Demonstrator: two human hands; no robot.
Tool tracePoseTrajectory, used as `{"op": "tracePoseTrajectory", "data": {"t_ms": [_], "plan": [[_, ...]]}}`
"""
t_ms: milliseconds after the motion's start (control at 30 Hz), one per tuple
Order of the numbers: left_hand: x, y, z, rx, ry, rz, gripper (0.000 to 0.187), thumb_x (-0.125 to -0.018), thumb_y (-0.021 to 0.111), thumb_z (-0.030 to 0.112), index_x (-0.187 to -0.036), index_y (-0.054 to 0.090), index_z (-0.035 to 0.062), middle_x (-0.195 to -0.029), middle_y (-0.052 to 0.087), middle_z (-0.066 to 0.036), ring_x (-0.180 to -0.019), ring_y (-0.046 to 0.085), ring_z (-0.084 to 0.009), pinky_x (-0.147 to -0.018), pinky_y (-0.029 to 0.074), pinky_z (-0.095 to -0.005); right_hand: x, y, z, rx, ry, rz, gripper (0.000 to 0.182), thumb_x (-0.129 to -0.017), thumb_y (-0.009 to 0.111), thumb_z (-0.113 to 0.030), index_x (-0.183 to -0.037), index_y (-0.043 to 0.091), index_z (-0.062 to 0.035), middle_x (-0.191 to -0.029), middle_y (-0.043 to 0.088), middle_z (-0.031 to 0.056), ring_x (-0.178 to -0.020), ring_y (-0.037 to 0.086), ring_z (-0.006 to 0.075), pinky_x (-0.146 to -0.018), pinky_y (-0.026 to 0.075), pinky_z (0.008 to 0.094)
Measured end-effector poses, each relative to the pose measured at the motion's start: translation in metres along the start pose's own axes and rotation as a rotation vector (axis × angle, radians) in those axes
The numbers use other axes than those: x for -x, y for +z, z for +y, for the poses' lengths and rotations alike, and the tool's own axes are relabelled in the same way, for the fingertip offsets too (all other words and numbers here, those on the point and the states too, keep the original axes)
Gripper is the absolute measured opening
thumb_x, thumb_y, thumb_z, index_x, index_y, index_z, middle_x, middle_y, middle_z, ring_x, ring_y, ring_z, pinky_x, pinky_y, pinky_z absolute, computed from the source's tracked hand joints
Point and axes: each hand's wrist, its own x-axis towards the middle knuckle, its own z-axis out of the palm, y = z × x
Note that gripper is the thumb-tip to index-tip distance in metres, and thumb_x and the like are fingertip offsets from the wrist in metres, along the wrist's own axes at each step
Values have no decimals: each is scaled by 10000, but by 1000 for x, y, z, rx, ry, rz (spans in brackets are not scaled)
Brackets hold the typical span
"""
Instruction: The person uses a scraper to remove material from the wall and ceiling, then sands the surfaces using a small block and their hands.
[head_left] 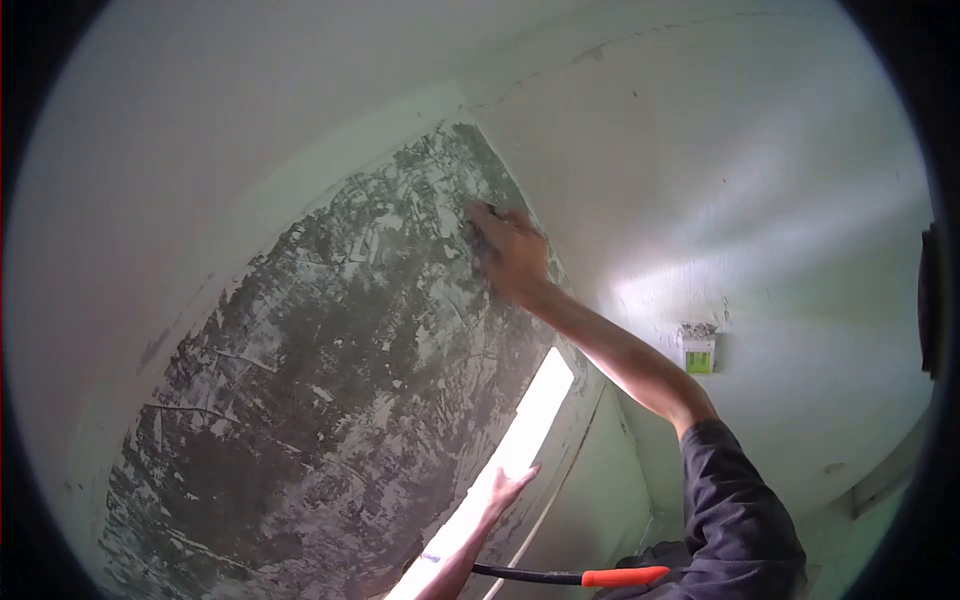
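My right hand [510, 255] is raised against a wall patch [340, 340] of mottled grey and white, close to the corner where it meets the smooth white wall. Its fingers are curled and pressed to the surface. A small dark bit shows by the fingertips, but what they hold is hidden. Lower down, my left hand [497, 490] is closed around a long, brightly lit light bar [543, 405], tilted up to the right. The bar's glare washes out part of that hand.
A small white wall box [697, 354] with a green front sits on the right wall. At the bottom, a black bar or hose [530, 574] ends in an orange grip [625, 577]. A thin pale cord or strip [545, 510] runs beside the light bar.
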Motion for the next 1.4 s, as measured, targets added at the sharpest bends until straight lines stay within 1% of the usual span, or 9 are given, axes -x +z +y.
{"op": "tracePoseTrajectory", "data": {"t_ms": [267, 533, 667, 800, 967, 1033, 1167, 1233, 1400], "plan": [[2, -6, 9, 61, 33, -43, 603, -751, 781, 393, -1064, 590, -86, -931, 649, -152, -854, 617, -222, -777, 514, -355, -2, 2, 10, 52, 190, -71, 499, -739, 608, -18, -1204, 634, -197, -1149, 664, 29, -942, 592, 276, -867, 485, 403], [2, -9, 11, -90, 85, 25, 640, -764, 765, 402, -1144, 569, -73, -1033, 640, -176, -972, 603, -256, -873, 489, -366, -46, 21, 5, 228, 273, 0, 411, -773, 637, -99, -1171, 661, -196, -894, 683, 76, -879, 602, 265, -798, 506, 404], [-2, -6, 3, -104, 147, 33, 624, -771, 760, 402, -1125, 579, -78, -1025, 641, -179, -964, 606, -244, -865, 489, -368, 29, -12, 42, 109, 118, -13, 422, -765, 624, -80, -1170, 660, -193, -856, 669, 89, -866, 596, 273, -783, 505, 407], [10, -6, 27, 60, 39, -15, 626, -778, 757, 395, -1124, 576, -93, -1018, 643, -189, -938, 612, -241, -845, 493, -369, -5, -24, 29, 279, 448, -264, 323, -756, 647, -115, -1075, 670, -155, -888, 670, 110, -862, 608, 276, -775, 504, 429], [14, -9, 45, 41, 54, -6, 642, -775, 760, 391, -1140, 569, -102, -1023, 645, -193, -934, 615, -241, -829, 500, -371, -31, 13, -54, 187, 397, -149, 407, -728, 637, -89, -1129, 629, -159, -979, 677, 89, -921, 633, 292, -747, 531, 423], [13, -6, 39, 42, 54, 11, 644, -777, 759, 390, -1145, 568, -103, -1023, 645, -194, -930, 616, -240, -824, 501, -371, 12, 1, -55, -154, -24, 35, 463, -733, 617, -65, -1181, 615, -179, -1030, 674, 121, -899, 641, 319, -738, 534, 417], [11, -13, 39, 8, 9, -45, 658, -776, 759, 406, -1153, 567, -98, -1033, 644, -201, -952, 619, -254, -853, 499, -368, 39, -17, 12, -19, 91, -158, 526, -719, 617, -21, -1219, 599, -186, -1108, 666, 118, -904, 654, 311, -777, 540, 403], [15, -11, 41, -11, -70, -112, 659, -777, 759, 410, -1153, 568, -96, -1033, 644, -201, -953, 619, -256, -856, 498, -367, 5, -6, 26, 242, 363, -123, 564, -702, 635, 22, -1226, 600, -187, -1162, 656, 81, -949, 664, 266, -825, 546, 380], [20, -7, 53, 43, 67, 37, 620, -787, 750, 395, -1129, 577, -93, -1001, 648, -182, -911, 610, -234, -821, 498, -365, -5, 5, -41, 54, 135, -62, 552, -717, 617, 15, -1238, 582, -165, -1109, 666, 88, -904, 662, 283, -744, 553, 404]]}}
